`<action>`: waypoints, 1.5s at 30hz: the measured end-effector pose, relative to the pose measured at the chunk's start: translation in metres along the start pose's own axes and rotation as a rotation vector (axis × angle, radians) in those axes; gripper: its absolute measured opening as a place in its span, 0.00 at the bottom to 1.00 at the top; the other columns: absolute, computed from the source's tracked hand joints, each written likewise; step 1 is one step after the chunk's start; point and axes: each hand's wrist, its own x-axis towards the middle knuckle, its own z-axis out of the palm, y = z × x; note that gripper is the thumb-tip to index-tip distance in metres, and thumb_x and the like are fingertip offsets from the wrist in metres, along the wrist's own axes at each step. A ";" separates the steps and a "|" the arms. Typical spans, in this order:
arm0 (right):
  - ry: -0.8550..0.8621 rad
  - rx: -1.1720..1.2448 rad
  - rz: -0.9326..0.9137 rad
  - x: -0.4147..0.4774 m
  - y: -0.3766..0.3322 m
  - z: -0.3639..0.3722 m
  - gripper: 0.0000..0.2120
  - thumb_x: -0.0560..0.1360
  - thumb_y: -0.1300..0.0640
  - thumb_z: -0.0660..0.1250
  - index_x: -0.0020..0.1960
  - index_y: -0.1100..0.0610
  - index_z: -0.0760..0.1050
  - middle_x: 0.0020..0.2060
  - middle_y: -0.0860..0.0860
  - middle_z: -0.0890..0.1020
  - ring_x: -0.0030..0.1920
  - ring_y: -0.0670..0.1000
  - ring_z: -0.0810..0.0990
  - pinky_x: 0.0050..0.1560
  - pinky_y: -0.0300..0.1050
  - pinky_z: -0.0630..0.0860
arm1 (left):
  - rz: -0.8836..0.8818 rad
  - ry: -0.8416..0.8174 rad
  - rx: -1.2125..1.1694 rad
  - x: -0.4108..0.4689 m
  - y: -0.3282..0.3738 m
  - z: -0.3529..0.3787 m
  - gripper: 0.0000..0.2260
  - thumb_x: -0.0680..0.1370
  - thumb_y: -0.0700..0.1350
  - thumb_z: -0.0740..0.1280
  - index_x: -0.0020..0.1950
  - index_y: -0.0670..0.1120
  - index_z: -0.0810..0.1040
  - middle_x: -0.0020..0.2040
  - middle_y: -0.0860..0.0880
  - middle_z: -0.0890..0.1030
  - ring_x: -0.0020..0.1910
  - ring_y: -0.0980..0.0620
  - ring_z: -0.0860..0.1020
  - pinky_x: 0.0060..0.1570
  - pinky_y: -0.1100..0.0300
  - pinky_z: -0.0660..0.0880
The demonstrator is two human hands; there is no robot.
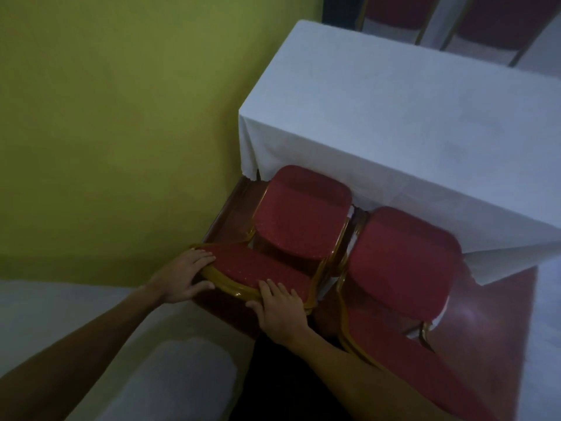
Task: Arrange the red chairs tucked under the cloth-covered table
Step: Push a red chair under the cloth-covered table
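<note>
Dim room, yellow-green wall (121,117), glossy red floor (501,299), pale floor strip (60,305) along wall base

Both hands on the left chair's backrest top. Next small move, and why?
Probably a short push forward, toward the white-clothed table. Left hand and right hand both grip the top of the left chair's backrest, and most of its red seat is out from under the cloth, as is the right chair's.

Single head cam, wide-angle, looking steeply down and forward. Close over the left chair's backrest (258,273); white-clothed table (409,117) ahead, green wall (121,117) left. Edges bow from lens distortion.
</note>
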 end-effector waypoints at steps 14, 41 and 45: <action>0.626 -0.215 0.081 0.042 0.037 -0.002 0.28 0.82 0.38 0.53 0.60 0.60 0.79 0.52 0.54 0.84 0.48 0.55 0.83 0.46 0.50 0.79 | 0.232 0.076 -0.182 0.094 -0.020 -0.028 0.36 0.70 0.76 0.59 0.68 0.53 0.77 0.66 0.53 0.79 0.66 0.53 0.74 0.66 0.61 0.62; 0.614 -0.249 0.203 0.031 0.039 -0.018 0.32 0.83 0.36 0.48 0.53 0.59 0.80 0.44 0.52 0.83 0.40 0.55 0.82 0.41 0.51 0.79 | 0.216 0.047 -0.072 0.106 0.003 -0.021 0.42 0.70 0.79 0.47 0.72 0.54 0.72 0.70 0.51 0.74 0.70 0.50 0.70 0.69 0.54 0.62; 0.640 -0.198 0.188 0.034 0.043 -0.026 0.33 0.83 0.36 0.48 0.56 0.61 0.80 0.47 0.54 0.83 0.44 0.57 0.82 0.45 0.52 0.80 | 0.230 0.068 -0.051 0.116 0.006 -0.024 0.39 0.72 0.77 0.52 0.71 0.52 0.74 0.69 0.51 0.76 0.69 0.50 0.72 0.68 0.54 0.65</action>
